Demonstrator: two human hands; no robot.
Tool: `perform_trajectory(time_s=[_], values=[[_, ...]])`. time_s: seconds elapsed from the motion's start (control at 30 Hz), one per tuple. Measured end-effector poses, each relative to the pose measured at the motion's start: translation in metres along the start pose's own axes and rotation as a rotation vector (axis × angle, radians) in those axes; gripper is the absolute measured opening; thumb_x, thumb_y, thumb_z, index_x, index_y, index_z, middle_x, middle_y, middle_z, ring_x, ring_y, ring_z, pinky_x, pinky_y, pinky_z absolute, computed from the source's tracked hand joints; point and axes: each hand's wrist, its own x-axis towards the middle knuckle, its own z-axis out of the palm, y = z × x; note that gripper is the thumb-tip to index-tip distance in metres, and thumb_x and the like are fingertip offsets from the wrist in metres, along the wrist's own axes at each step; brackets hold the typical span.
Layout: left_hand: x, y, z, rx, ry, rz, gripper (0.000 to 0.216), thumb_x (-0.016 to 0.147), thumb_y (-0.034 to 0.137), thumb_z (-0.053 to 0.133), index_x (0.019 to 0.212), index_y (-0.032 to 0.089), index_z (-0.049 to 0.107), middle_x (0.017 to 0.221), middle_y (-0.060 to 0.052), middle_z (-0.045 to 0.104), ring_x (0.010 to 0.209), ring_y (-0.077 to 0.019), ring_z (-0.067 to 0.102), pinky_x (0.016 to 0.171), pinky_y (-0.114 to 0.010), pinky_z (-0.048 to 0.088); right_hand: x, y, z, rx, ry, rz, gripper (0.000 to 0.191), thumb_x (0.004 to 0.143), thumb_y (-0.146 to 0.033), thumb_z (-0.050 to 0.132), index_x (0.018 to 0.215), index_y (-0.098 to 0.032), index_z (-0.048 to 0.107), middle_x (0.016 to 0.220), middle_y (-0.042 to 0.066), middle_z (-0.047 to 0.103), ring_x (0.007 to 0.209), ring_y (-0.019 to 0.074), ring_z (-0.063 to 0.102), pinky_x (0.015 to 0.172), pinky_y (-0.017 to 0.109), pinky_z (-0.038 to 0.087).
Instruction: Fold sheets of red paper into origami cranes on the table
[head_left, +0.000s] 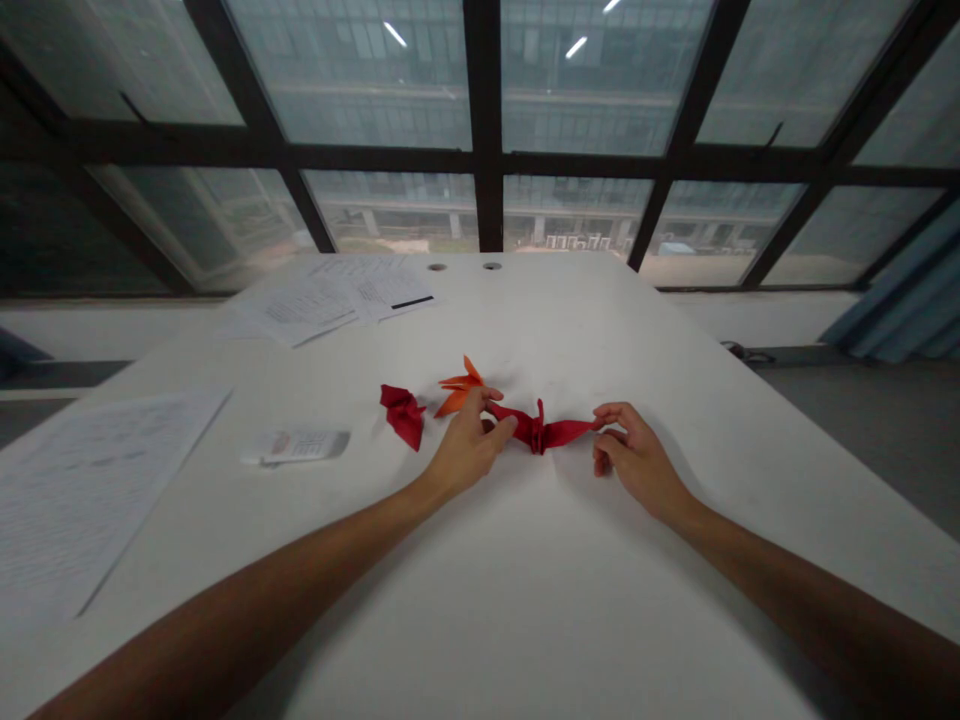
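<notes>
A red folded paper crane (541,430) lies stretched between my two hands on the white table (525,580). My left hand (466,442) pinches its left wing tip between thumb and fingers. My right hand (631,452) pinches its right wing tip, fingers curled. Just behind my left hand sits an orange paper crane (459,384). A second red folded paper piece (403,415) lies further left, apart from both hands.
A small white card or device (298,446) lies left of the cranes. Printed sheets (82,490) cover the near left, more papers (337,298) lie at the far left. Two cable holes (463,267) sit near the far edge, under large windows.
</notes>
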Motion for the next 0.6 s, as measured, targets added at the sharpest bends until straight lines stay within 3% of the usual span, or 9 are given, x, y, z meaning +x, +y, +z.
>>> perform_trajectory(time_s=[0.33,0.6], values=[[0.0011,-0.0031,0.0010,-0.012,0.014,0.009,0.033,0.091,0.038,0.060,0.117,0.024,0.045,0.075,0.006,0.055,0.047,-0.0078,0.048,0.038,-0.016,0.032,-0.0001,0.0009,-0.0008,-0.001,0.011,-0.001,0.032,0.077,-0.025,0.059,0.108,-0.026,0.052,0.083,-0.006,0.063,0.048,0.0114,0.061,0.048,0.027,0.048],[0.0005,-0.0034,0.0008,-0.002,-0.009,0.022,0.029,0.090,0.033,0.062,0.113,0.022,0.050,0.075,0.006,0.057,0.045,-0.0057,0.047,0.042,-0.017,0.034,-0.0009,-0.0025,0.0007,-0.013,0.012,0.013,0.034,0.075,-0.023,0.058,0.108,-0.026,0.050,0.070,-0.009,0.059,0.047,0.0129,0.060,0.049,0.028,0.048]])
